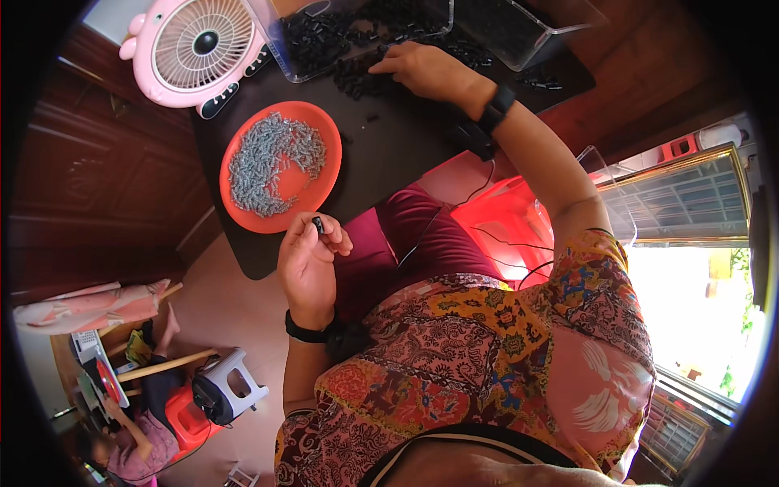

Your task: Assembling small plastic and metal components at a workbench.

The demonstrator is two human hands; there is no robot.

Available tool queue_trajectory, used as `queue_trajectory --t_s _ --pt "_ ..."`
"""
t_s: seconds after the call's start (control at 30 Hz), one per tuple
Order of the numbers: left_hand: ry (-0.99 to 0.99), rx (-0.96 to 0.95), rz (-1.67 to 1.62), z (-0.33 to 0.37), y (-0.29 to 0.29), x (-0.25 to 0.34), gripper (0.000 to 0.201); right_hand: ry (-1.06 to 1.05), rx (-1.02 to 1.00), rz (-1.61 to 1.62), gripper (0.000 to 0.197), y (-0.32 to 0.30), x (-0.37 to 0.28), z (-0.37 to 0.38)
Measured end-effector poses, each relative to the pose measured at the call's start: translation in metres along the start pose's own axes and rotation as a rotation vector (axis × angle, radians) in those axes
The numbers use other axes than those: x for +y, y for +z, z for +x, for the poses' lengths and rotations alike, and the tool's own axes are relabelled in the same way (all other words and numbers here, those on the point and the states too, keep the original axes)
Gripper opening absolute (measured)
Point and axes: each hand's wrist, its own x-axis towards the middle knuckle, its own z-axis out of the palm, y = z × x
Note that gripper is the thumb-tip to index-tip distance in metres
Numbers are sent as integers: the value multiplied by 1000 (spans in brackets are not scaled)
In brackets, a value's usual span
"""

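Observation:
My left hand (312, 264) is raised beside the near rim of an orange-red plastic bowl (331, 174), palm up. Between its thumb and fingers is a small black plastic piece (317, 225). Many small silvery metal pieces (260, 166), too small to name surely, fill the bowl, with a bare patch at its right. My right hand (426, 71) reaches over a heap of small black plastic pieces (353, 81) at the far side of the dark table. Its fingertips are drawn together at the heap; whatever they grip is hidden.
A pink fan (146, 61) stands at the table's far left. Behind the heap are a clear plastic bin (304, 69) with black pieces and another clear bin (523, 49). One loose black piece (372, 118) lies on the table (381, 154). A person (146, 446) sits at the lower left.

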Motion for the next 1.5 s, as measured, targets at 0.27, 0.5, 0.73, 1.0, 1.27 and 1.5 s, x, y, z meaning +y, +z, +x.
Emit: queue_trajectory --t_s 0.27,0.5,0.73,1.0,1.27,1.5 --pt "-18 -5 -5 1 -1 -1 19 -21 69 131 25 -10 10 -30" --pt "-40 15 29 0 1 -2 18 35 143 124 21 -10 16 -33" --pt "-34 16 21 0 3 -4 17 55 148 150 15 -23 1 -24" --pt "-43 -25 4 -4 0 -5 19 465 204 338 18 -71 -19 -72" --pt "-94 -73 61 3 10 -11 19 370 184 335 15 -42 -22 -91" --pt "-122 -67 80 1 7 -17 21 300 195 189 10 -27 -28 -87"
